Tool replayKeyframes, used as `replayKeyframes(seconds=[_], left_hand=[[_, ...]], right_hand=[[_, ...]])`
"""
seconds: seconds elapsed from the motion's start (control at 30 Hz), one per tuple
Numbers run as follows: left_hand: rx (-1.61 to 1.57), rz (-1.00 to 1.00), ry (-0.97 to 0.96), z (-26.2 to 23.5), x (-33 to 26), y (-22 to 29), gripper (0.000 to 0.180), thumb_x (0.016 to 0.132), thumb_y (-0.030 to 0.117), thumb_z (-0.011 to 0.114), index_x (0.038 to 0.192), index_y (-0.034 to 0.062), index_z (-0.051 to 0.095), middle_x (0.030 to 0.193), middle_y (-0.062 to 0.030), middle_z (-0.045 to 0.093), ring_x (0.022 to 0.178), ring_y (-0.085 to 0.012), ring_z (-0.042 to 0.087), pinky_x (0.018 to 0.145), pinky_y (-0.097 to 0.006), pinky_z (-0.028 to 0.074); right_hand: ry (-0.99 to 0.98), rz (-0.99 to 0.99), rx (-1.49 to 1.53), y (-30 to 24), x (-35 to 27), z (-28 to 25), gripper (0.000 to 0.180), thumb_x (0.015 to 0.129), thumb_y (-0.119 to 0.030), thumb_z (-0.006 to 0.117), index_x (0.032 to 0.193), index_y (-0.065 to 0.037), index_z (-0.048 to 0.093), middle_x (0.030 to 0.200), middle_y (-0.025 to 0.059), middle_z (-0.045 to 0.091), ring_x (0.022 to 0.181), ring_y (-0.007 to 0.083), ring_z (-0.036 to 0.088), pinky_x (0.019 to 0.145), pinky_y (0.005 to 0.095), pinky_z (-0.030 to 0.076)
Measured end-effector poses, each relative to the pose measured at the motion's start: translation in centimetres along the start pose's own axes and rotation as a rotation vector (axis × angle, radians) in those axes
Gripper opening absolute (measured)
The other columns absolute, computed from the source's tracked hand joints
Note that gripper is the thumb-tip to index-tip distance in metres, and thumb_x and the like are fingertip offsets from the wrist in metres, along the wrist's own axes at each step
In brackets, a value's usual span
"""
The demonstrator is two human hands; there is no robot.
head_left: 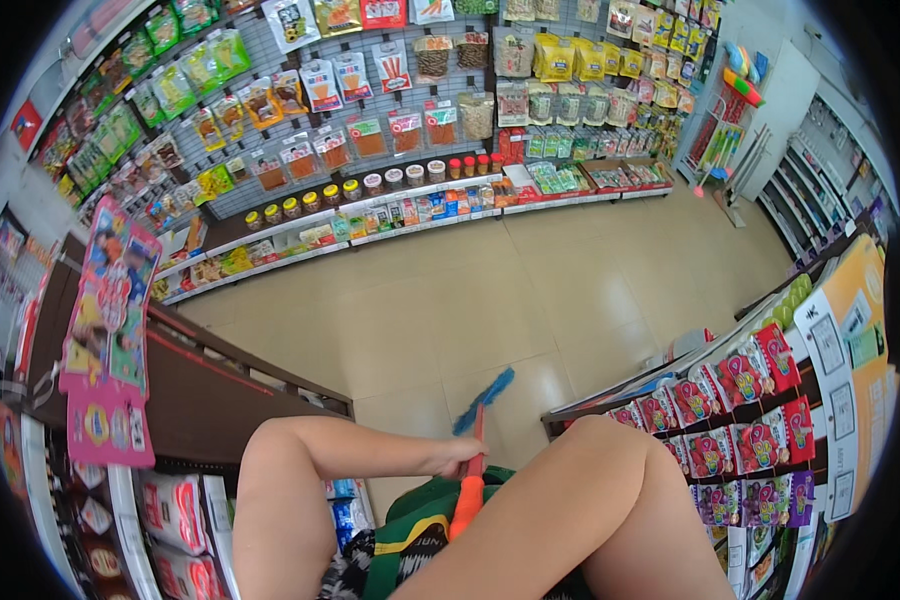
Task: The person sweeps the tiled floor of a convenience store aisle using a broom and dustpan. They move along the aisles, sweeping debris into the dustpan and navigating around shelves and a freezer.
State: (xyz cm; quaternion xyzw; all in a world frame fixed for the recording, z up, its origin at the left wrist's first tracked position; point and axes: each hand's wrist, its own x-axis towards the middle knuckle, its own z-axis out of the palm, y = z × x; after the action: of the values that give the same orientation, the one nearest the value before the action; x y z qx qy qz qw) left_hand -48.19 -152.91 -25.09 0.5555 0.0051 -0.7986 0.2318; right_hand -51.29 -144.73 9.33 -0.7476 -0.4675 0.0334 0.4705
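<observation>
My left hand (457,455) is closed around the red-orange handle of a broom (467,505), in front of my body. Beyond the hand, the blue bristle head (485,398) is angled at the tiled floor. My right forearm (530,515) crosses over the lower part of the handle and runs out of the lower edge. The right hand itself lies outside the picture, so its grip does not show. A green apron (410,535) with a yellow band is behind the handle.
A dark shelf end (210,375) flanks me on the left, with a pink hanging display (110,330). Bagged sweets (740,445) hang close on the right. Past the tiled floor (390,300) stands a wall rack of packets above a low shelf of jars (373,184).
</observation>
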Motion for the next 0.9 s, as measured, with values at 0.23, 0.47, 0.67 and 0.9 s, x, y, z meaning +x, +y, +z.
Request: replayKeyframes(seconds=[0.23, 0.47, 0.67, 0.9], left_hand=[[-0.061, -0.043, 0.058, -3.2, 1.4, 9.5, 0.009, 0.074, 0.014, 0.044, 0.073, 0.0059, 0.043, 0.057, -0.0049, 0.048, 0.045, -0.0126, 0.046, 0.038, -0.023, 0.039], [-0.424, -0.088, 0.114, -7.5, 2.8, 19.5, 0.009, 0.077, 0.014, 0.044, 0.074, 0.0053, 0.043, 0.058, -0.0068, 0.048, 0.048, -0.0158, 0.049, 0.039, -0.031, 0.041], [-0.304, 0.249, 0.327, -8.0, 16.1, 23.2, 0.017, 0.072, 0.015, 0.046, 0.076, -0.0005, 0.053, 0.067, -0.0121, 0.054, 0.056, -0.0203, 0.052, 0.045, -0.035, 0.041], [-0.087, 0.249, 0.683, -9.9, 26.8, 31.5, 0.026, 0.07, 0.018, 0.049, 0.074, -0.0074, 0.053, 0.069, -0.0208, 0.056, 0.063, -0.0292, 0.056, 0.055, -0.037, 0.042]], right_hand=[[0.05, -0.094, -0.02, 7.8, -0.9, -8.5, 0.033, 0.072, -0.025, 0.047, 0.095, -0.002, 0.051, 0.073, 0.0194, 0.056, 0.067, 0.0302, 0.055, 0.059, 0.0406, 0.043], [0.679, 0.408, -0.189, 19.8, -17.8, -16.0, 0.027, 0.069, -0.026, 0.055, 0.079, -0.002, 0.051, 0.075, 0.0126, 0.053, 0.069, 0.0294, 0.051, 0.064, 0.0367, 0.041], [0.137, 1.55, 0.206, 26.4, -33.5, -16.5, 0.036, 0.076, -0.025, 0.051, 0.096, 0.004, 0.042, 0.081, 0.0193, 0.054, 0.062, 0.0305, 0.055, 0.059, 0.0363, 0.045], [1.102, 1.614, 1.289, 35.2, -43.1, -14.7, 0.025, 0.074, -0.004, 0.05, 0.097, -0.002, 0.04, 0.073, 0.0065, 0.049, 0.048, 0.0106, 0.049, 0.04, 0.0231, 0.042]])
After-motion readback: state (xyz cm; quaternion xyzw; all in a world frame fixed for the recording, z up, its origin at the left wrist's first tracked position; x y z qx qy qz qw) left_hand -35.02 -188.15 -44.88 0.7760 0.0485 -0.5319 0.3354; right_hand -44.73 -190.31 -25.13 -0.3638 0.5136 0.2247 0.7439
